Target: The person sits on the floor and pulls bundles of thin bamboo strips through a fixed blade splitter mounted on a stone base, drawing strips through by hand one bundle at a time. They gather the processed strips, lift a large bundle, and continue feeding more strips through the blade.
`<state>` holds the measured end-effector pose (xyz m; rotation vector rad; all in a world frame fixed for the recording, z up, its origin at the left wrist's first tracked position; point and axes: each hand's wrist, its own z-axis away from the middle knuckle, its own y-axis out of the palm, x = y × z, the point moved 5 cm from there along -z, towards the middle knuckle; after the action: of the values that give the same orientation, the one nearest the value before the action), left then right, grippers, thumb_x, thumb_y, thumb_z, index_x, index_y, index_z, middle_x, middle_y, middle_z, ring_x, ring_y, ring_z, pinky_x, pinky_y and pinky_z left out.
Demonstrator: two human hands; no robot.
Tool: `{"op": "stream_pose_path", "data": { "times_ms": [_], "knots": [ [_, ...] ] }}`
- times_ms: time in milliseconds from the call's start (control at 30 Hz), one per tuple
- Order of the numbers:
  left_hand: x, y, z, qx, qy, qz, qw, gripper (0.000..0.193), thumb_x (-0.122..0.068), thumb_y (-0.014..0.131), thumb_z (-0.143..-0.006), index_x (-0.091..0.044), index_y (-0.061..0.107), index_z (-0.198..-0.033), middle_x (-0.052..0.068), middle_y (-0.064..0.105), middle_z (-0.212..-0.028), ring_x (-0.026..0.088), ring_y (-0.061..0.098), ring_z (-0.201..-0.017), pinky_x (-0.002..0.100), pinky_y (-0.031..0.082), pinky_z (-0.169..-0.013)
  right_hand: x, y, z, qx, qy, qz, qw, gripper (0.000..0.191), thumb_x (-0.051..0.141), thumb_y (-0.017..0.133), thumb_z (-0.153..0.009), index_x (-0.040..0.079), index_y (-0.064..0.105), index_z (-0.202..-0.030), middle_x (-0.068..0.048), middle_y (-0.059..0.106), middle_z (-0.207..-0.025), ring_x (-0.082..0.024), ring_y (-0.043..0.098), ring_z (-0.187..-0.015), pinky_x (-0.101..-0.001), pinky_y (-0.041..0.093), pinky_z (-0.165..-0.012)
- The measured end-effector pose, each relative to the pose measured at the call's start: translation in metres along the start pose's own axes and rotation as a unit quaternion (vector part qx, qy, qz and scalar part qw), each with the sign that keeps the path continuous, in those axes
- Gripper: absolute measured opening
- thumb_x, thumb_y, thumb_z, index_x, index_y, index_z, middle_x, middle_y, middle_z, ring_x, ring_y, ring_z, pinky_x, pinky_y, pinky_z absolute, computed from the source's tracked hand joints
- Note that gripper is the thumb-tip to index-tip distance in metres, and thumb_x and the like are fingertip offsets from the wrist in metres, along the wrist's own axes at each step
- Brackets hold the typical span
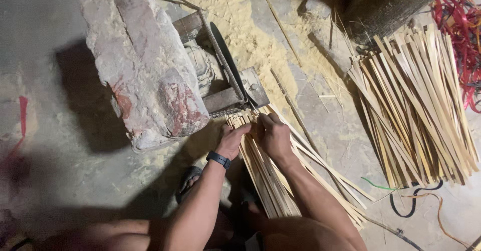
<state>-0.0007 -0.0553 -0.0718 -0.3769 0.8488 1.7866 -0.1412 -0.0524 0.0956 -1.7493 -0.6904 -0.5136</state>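
Head view: left hand [233, 139] and right hand [273, 134] both gripping bamboo strip bundle [265, 181], circular saw blade [228, 60] at twelve o'clock, stone block [140, 65] at ten.

Both hands grip a bundle of thin bamboo strips [260, 176], pale, matt and fibrous. Just beyond the fingers, a dark metal blade [228, 60] sits on a dull metal mount. Left of the grip lies a rough, chalky stone block [143, 65] with flaking red paint. Fine, powdery sawdust [235, 10] covers the rough concrete floor [50, 130].

stone slab [143, 65], sawdust [235, 15], red strips [461, 25], sandal [189, 181]
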Motion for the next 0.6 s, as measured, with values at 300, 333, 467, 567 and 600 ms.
{"op": "stream_pose_path", "data": {
  "times_ms": [300, 333, 467, 567, 600],
  "knots": [
    [-0.017, 0.018, 0.019, 0.072, 0.029, 0.002, 0.997, 0.060, -0.011, 0.084, -0.078, 0.015, 0.051, -0.121, 0.012, 0.075, -0.108, 0.019, 0.069, -0.109, 0.037, 0.042, -0.111, 0.007, -0.045, 0.066, -0.009, -0.032, 0.041, 0.999, 0.031, 0.006, 0.072, -0.083, 0.002, 0.071, -0.113, -0.021, 0.070, -0.097, -0.033, 0.070, -0.074, -0.0405, 0.059, -0.066],
    [-0.021, 0.024, 0.024, 0.100, 0.039, 0.006, 0.994, 0.049, -0.011, 0.083, -0.078, 0.014, 0.063, -0.115, 0.012, 0.076, -0.105, 0.019, 0.071, -0.105, 0.036, 0.044, -0.109, 0.003, -0.040, 0.070, 0.014, -0.010, -0.003, 1.000, 0.031, 0.007, 0.074, -0.085, 0.001, 0.071, -0.114, -0.023, 0.070, -0.099, -0.032, 0.070, -0.074, -0.0395, 0.060, -0.066],
    [-0.029, 0.024, 0.030, 0.082, 0.060, 0.009, 0.995, 0.044, -0.007, 0.084, -0.081, 0.005, 0.057, -0.114, 0.011, 0.074, -0.105, 0.021, 0.070, -0.100, 0.037, 0.049, -0.104, -0.017, -0.017, 0.058, 0.034, 0.064, -0.022, 0.997, 0.022, 0.000, 0.069, -0.084, 0.003, 0.074, -0.105, -0.017, 0.070, -0.085, -0.028, 0.069, -0.064, -0.0394, 0.058, -0.062],
    [-0.029, 0.020, 0.026, 0.133, 0.093, 0.005, 0.987, 0.065, -0.008, 0.081, -0.076, 0.019, 0.055, -0.129, 0.010, 0.073, -0.108, 0.019, 0.069, -0.103, 0.037, 0.050, -0.098, -0.023, -0.004, 0.029, 0.055, 0.071, 0.014, 0.996, 0.015, -0.003, 0.069, -0.079, 0.002, 0.073, -0.093, -0.017, 0.066, -0.075, -0.030, 0.066, -0.059, -0.0425, 0.055, -0.060],
    [-0.027, 0.018, 0.024, 0.148, 0.090, 0.014, 0.985, 0.076, -0.009, 0.083, -0.077, 0.025, 0.050, -0.136, 0.012, 0.072, -0.112, 0.020, 0.068, -0.105, 0.038, 0.050, -0.099, -0.021, 0.002, 0.020, 0.061, 0.072, 0.022, 0.995, 0.012, -0.004, 0.069, -0.080, 0.002, 0.072, -0.090, -0.017, 0.065, -0.075, -0.030, 0.065, -0.059, -0.0432, 0.054, -0.059]
  ]
}}
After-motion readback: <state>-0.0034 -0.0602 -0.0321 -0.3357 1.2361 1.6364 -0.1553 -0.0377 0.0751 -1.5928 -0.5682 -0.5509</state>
